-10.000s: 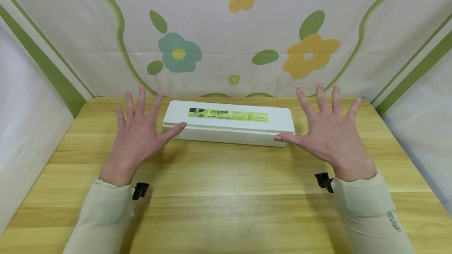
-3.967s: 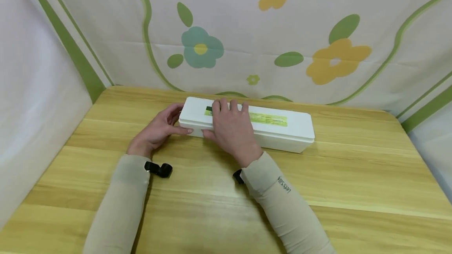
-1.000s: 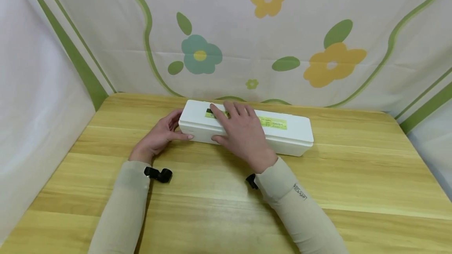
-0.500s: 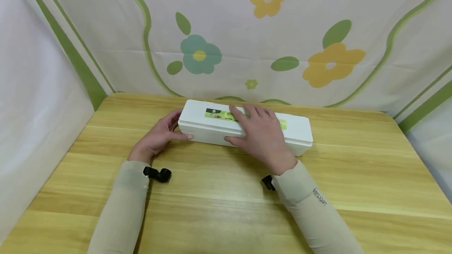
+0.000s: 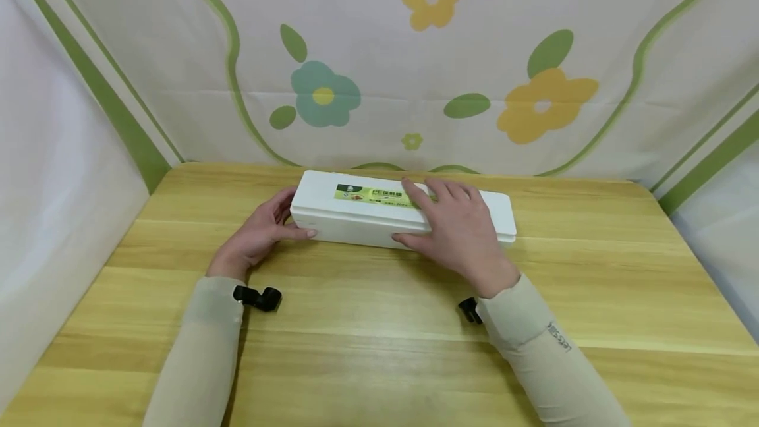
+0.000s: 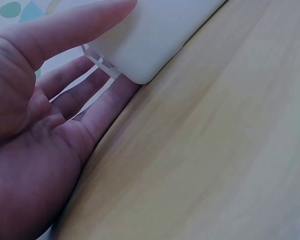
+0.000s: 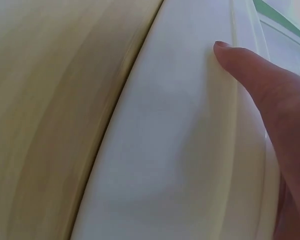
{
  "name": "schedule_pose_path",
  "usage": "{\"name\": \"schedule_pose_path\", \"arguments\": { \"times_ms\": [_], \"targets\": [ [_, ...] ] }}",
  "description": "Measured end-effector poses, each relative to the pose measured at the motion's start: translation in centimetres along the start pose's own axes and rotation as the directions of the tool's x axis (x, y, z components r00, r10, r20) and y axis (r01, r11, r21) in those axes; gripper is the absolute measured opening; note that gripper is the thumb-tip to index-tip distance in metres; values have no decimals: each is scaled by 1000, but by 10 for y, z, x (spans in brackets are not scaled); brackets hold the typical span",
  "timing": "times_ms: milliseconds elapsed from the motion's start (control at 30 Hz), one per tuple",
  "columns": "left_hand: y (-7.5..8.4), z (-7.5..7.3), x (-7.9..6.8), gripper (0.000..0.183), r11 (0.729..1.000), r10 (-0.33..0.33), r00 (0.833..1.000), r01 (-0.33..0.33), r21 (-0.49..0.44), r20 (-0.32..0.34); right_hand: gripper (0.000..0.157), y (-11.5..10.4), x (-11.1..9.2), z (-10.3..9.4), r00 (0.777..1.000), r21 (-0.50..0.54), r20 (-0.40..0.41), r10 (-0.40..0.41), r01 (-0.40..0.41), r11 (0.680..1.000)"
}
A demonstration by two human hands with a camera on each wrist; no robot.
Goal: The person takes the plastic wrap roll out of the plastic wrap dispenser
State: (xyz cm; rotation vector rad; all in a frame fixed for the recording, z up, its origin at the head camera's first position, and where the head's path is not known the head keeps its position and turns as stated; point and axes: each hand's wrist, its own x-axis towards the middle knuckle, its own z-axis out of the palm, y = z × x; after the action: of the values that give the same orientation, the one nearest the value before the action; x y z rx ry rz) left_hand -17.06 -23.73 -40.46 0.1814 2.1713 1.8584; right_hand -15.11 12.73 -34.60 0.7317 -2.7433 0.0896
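A long white cling film box (image 5: 362,232) with a green and yellow label (image 5: 379,195) lies at the back of the table, its lid down. My left hand (image 5: 257,232) holds its left end, thumb on the front face and the other fingers around the end. In the left wrist view, those fingers (image 6: 107,102) reach behind the box corner, low by the table. My right hand (image 5: 462,226) lies across the lid right of the middle, fingers spread and nearly straight, covering part of the label. Its thumb (image 7: 250,70) touches the front side near the lid seam.
The wooden table (image 5: 367,348) stretches in front of the box and to both sides. Behind it hangs a white curtain (image 5: 385,31) with printed flowers. A small black camera mount (image 5: 261,298) sits on the left sleeve, another black mount (image 5: 470,310) on the right.
Over the last second my right hand has slid rightward along the lid, baring the label's left part. My left hand stays at the left end. The view has shifted slightly; the box keeps its place.
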Motion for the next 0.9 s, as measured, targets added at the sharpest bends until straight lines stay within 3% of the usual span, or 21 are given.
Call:
{"name": "schedule_pose_path", "arguments": {
  "times_ms": [400,633,900],
  "targets": [
    [2,0,1,94,1000,-3,1000,3,5,-8,96,28,-16,-4,998,57,23,61,-62,996],
    [2,-1,1,93,1000,0,1000,1,6,-9,97,46,-30,-7,998,70,18,58,-59,996],
    [3,-1,0,92,1000,-2,1000,2,-2,-3,105,62,-37,-6,998,147,64,28,-37,988]
  ]
}}
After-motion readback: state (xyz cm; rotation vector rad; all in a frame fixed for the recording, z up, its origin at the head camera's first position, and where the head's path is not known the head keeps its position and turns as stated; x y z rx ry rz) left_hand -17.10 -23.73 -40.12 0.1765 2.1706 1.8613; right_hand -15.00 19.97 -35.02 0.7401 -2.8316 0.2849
